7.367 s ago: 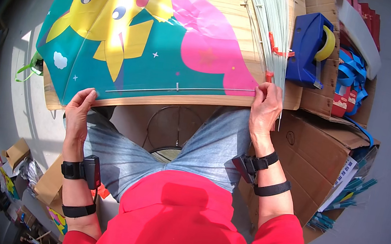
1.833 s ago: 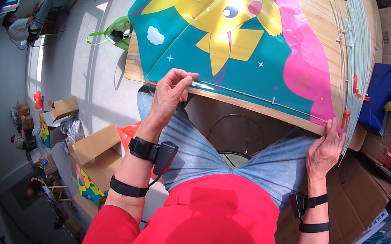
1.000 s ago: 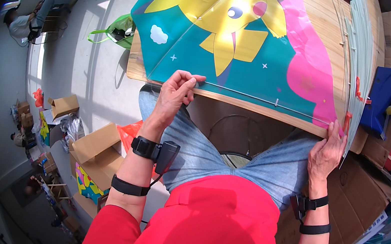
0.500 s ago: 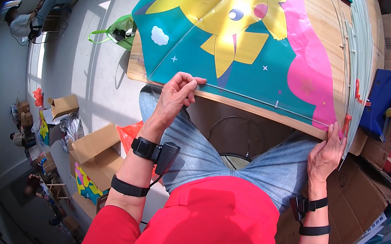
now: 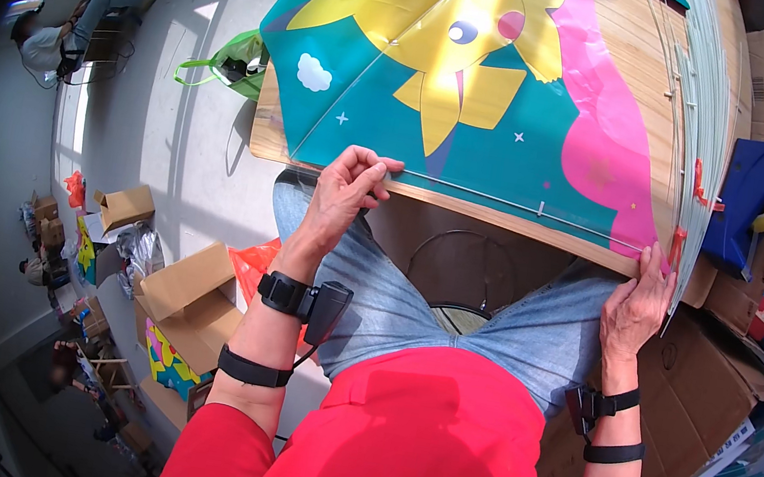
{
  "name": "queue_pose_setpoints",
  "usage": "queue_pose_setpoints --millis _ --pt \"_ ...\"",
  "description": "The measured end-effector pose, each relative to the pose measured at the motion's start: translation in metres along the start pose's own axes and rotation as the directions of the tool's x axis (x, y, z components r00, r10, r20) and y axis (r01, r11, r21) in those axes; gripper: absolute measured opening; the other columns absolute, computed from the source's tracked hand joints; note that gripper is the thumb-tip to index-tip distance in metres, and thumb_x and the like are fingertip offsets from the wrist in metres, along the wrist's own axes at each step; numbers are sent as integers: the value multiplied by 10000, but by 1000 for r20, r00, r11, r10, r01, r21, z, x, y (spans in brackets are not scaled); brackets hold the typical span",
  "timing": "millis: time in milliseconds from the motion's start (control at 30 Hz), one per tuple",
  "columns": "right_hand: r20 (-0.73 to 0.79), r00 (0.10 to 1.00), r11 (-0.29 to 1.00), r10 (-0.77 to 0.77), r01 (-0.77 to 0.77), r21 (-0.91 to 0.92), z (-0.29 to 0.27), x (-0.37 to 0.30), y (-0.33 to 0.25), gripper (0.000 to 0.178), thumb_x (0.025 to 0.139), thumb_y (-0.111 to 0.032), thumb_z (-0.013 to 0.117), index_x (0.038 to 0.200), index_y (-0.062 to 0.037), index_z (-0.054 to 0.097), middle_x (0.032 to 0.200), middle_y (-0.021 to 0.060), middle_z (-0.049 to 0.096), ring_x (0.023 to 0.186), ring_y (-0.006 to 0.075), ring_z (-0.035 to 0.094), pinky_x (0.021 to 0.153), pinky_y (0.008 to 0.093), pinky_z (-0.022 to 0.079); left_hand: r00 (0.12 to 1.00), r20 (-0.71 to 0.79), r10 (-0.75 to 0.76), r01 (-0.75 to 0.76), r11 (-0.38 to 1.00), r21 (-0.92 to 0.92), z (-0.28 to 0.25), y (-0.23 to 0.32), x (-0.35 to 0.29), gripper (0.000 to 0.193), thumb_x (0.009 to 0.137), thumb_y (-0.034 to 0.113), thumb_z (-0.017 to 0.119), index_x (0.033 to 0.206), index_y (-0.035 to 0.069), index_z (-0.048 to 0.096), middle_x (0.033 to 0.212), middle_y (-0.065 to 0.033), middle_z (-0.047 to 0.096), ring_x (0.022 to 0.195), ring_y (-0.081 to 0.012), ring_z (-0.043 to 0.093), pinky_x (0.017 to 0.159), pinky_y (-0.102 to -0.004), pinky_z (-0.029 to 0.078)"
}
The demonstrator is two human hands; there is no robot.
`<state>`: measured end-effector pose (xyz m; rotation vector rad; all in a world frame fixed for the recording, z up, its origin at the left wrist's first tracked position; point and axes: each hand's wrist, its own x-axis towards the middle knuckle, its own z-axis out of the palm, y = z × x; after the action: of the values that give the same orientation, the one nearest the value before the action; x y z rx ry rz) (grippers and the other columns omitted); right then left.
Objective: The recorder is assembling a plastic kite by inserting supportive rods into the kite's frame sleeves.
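Note:
A teal, yellow and pink kite sheet (image 5: 473, 158) with a cartoon figure lies on the wooden table. A thin white rod (image 5: 497, 196) with a small white clip on it runs along the sheet's near edge. My left hand (image 5: 347, 192) is closed at the left part of this edge, with thumb and forefinger pinching the rod. My right hand (image 5: 639, 302) has its fingers pressed together on the sheet's near right corner, at the rod's other end. What lies under those fingertips is hidden.
A bundle of long pale rods (image 5: 701, 118) with red ties lies along the table's right side. Beyond it stands a blue tape dispenser (image 5: 741, 203) with yellow tape. Cardboard boxes (image 5: 699, 395) flank my right. At left are a green bag (image 5: 238, 64) and an open carton (image 5: 196, 295).

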<state>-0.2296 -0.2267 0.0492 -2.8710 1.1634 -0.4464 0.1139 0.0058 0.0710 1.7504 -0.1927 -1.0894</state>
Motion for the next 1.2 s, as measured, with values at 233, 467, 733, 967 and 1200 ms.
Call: queue_pose_setpoints --millis 233,467,733,967,1200 --pt "11 1000 1000 7 -7 9 0 0 0 642 815 77 498 1452 21 438 1211 176 670 1131 324 636 1134 523 370 1000 -5 10 -10 1000 -8 0 -2 1 160 1024 276 594 1022 120 558 1195 -75 698 848 -63 631 766 -219 511" --pt "14 1000 1000 5 -6 18 -1 -1 1 664 804 73 510 1460 13 429 1230 168 661 1140 329 630 1131 524 369 996 -81 27 -21 997 74 10 -1 3 162 1026 245 592 1037 86 563 1150 -79 714 865 -78 639 792 -224 508" --pt "-8 1000 1000 2 -2 4 -3 1 -2 690 796 49 534 1474 10 410 1221 152 665 1161 322 619 1137 520 365 987 -158 37 -29 998 54 18 -2 3 164 991 220 654 1016 71 588 1081 -87 735 848 -94 663 784 -230 524" --pt "7 1000 1000 10 -10 15 -4 2 -4 702 797 43 536 1483 18 388 1213 158 667 1171 316 611 1146 528 349 975 -218 45 -44 999 10 24 5 2 174 913 120 744 924 44 588 931 -60 733 764 -77 647 703 -209 512" --pt "4 1000 1000 15 -15 25 -3 1 -2 704 797 50 533 1484 17 385 1218 156 666 1171 312 613 1147 534 344 971 -233 57 -50 998 35 24 -1 8 174 889 82 758 901 36 591 905 -65 723 748 -93 661 686 -216 533"
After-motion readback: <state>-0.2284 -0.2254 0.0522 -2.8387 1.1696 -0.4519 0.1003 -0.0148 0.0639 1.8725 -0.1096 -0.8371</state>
